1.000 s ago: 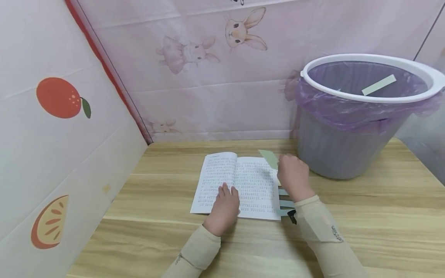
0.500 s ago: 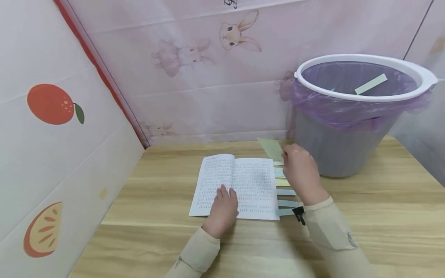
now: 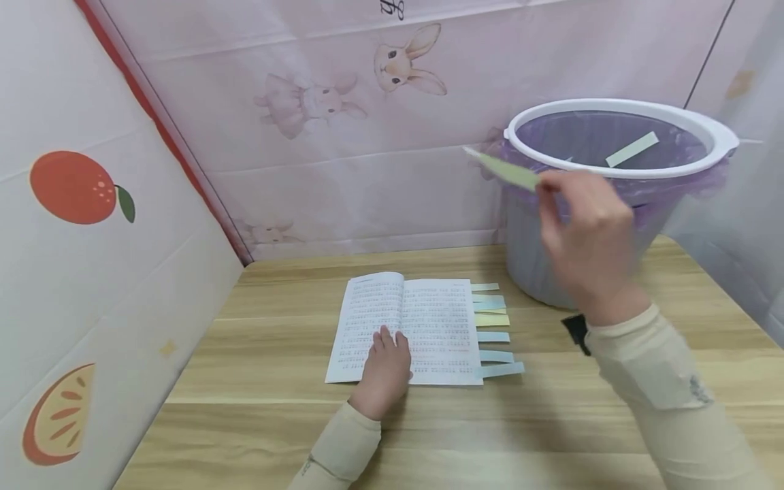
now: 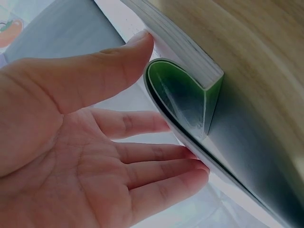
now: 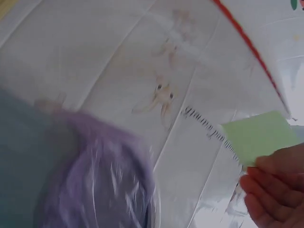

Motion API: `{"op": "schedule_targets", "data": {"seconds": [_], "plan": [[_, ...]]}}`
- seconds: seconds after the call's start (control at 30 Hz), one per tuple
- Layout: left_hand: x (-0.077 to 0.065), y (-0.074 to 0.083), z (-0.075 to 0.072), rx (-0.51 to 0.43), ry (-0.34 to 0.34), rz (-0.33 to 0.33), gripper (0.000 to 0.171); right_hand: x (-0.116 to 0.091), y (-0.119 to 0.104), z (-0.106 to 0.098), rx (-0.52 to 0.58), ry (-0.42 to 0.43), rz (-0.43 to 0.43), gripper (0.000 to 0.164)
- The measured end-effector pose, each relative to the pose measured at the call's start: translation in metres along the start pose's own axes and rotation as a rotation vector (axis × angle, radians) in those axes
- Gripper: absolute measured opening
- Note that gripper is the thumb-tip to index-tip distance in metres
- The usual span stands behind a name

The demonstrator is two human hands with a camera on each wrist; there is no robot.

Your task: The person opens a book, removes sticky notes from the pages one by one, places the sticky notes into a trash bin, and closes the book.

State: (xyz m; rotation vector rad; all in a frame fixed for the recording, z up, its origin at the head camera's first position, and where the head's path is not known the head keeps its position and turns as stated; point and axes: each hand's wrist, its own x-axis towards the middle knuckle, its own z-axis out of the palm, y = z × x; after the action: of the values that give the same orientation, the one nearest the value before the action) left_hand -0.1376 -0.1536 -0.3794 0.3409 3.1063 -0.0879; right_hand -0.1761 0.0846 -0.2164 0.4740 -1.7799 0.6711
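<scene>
An open book (image 3: 437,316) with printed pages lies on the wooden table. My left hand (image 3: 387,367) rests on its lower middle, fingers extended. In the left wrist view, that hand's thumb (image 4: 135,50) is at the thick page block and the fingers lie along the bent-over side, where a green inner cover (image 4: 178,95) shows. Raised in front of the bin, my right hand (image 3: 591,238) pinches a pale green sticky note (image 3: 511,173) between thumb and fingers. The right wrist view shows the same note (image 5: 261,135) by its corner. Several blue, green and yellow paper tabs (image 3: 495,337) stick out from the book's right edge.
A grey bin (image 3: 529,238) lined with a purple bag (image 3: 698,177) under a white rim stands at the back right. A pale paper strip (image 3: 632,150) shows inside it. Printed fabric walls (image 3: 337,190) border the table (image 3: 269,422) at the back and left.
My right hand has lifted the green note up and right, away from the book toward the bin, uncovering the tabs. My left hand stays on the book. The head view has shifted slightly.
</scene>
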Motion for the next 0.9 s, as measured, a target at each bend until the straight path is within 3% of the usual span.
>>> {"op": "schedule_targets", "data": {"seconds": [0.13, 0.3, 0.47, 0.73, 0.9], "plan": [[0.0, -0.002, 0.001, -0.009, -0.004, -0.002, 0.064, 0.021, 0.019, -0.005, -0.088, 0.144, 0.028, 0.015], [0.0, -0.003, 0.003, -0.012, -0.003, 0.0, 0.064, 0.035, 0.045, -0.014, -0.243, 0.152, 0.091, 0.02], [0.0, -0.002, 0.003, -0.018, 0.008, 0.003, 0.064, 0.035, 0.063, -0.022, -0.34, 0.032, 0.155, 0.022], [-0.001, -0.002, 0.004, 0.009, 0.034, 0.014, 0.064, 0.034, 0.078, -0.029, -0.422, -0.236, 0.359, 0.025], [-0.001, -0.002, 0.004, 0.037, 0.05, 0.023, 0.064, 0.036, 0.082, -0.031, -0.446, -0.341, 0.402, 0.028]]}}
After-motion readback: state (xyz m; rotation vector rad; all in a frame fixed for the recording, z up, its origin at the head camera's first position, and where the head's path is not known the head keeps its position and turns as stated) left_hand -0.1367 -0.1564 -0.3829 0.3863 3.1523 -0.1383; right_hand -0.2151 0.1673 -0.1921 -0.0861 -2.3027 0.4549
